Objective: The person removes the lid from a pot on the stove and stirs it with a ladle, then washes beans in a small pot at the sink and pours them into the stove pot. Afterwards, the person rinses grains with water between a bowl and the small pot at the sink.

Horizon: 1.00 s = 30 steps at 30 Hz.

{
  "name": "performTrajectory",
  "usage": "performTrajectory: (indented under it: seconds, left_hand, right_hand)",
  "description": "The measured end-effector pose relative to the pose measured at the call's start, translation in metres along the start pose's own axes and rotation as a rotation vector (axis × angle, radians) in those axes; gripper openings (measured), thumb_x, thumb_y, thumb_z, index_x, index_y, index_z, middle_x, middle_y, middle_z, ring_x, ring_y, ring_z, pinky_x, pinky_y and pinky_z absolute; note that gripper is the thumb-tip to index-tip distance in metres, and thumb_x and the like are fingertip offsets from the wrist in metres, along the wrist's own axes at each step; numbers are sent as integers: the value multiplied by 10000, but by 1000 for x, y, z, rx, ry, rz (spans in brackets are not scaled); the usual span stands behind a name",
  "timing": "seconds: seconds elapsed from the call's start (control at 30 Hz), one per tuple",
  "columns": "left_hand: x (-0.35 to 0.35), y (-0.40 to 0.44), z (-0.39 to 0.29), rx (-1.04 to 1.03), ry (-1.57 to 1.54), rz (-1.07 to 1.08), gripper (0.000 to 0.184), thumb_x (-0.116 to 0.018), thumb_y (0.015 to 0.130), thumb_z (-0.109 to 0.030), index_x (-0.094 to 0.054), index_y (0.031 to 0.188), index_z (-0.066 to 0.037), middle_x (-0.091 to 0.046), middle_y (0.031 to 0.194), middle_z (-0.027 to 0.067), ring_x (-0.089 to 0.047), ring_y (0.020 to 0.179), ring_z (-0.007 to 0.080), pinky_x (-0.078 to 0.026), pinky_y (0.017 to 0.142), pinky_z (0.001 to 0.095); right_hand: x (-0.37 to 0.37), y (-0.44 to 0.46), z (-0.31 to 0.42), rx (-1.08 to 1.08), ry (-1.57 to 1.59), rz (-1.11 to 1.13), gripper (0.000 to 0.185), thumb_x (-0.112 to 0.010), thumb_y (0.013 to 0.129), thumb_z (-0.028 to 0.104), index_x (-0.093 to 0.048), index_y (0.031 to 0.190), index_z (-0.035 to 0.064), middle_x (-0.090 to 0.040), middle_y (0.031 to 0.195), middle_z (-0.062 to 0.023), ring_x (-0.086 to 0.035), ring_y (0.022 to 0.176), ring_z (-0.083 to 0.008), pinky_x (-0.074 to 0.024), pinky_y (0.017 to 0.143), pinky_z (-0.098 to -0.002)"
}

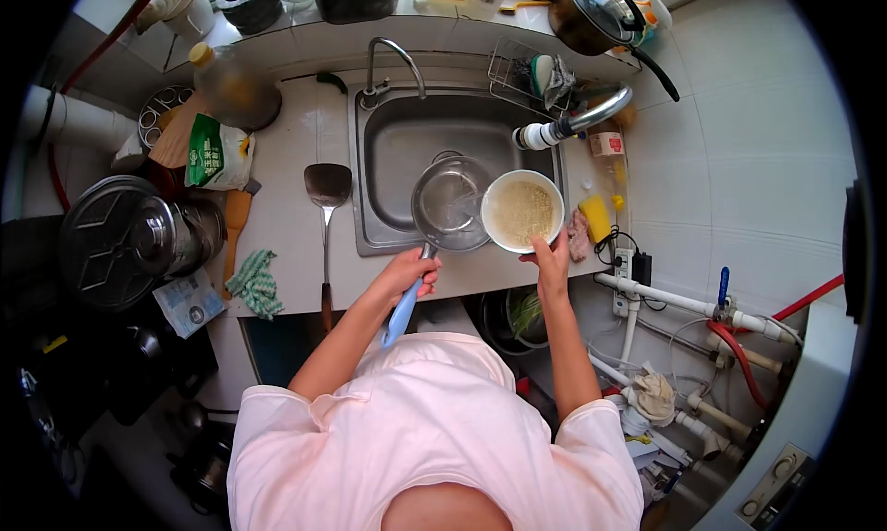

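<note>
My left hand (412, 274) is wrapped round the handle of a small metal pan (451, 203) with a blue grip, held over the front of the steel sink (388, 152). Beside it, my right hand (552, 265) grips the rim and side of a white bowl (523, 211). Cloudy liquid with pale grains lies in the bowl, which is tilted toward the pan, its left rim at the pan's right edge. Liquid seems to run from the bowl into the pan, which looks wet inside.
Two faucets (395, 69) (591, 115) reach over the sink. Left of it lie a spatula (328, 187), a green checked cloth (256, 284) and a green bag (217, 152). A yellow sponge (595, 219) lies right; a lidded pot (591, 18) stands on the ledge.
</note>
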<state>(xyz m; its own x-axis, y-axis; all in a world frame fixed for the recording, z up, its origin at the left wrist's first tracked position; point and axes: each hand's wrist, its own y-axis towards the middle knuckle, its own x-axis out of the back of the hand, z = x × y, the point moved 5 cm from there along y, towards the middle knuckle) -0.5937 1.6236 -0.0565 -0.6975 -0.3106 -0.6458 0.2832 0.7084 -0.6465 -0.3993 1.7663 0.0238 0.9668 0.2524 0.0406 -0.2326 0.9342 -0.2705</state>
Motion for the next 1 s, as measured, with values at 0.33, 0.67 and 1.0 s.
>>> performTrajectory:
  seconds: [0.33,0.67,1.0]
  left_hand:
    - [-21,28,5,71,14,-6,79,-487,853,-62,-488,916,-16,-459,580,24,-402,363,108,-482,579,289]
    - [-31,41,6,52,-15,20,74,-511,850,-80,-442,852,-52,-471,572,20,-404,353,102,-487,538,289]
    - [-45,34,2,59,3,53,86,-482,860,-67,-468,927,-15,-460,594,26,-409,354,98,-483,553,274]
  right_hand:
    - [36,15,8,-43,-118,-72,497,-587,792,117,-388,1236,19,-533,1001,-90,-562,646,-101,-475,442,-204]
    - [48,22,28,90,-420,-49,531,-612,783,109,-383,1248,-2,-522,1066,-111,-579,779,-136,-493,522,-219]
    - [43,20,54,389,-728,-97,612,-658,719,101,-396,1265,11,-527,1146,-174,-575,964,-243,-493,788,-318]
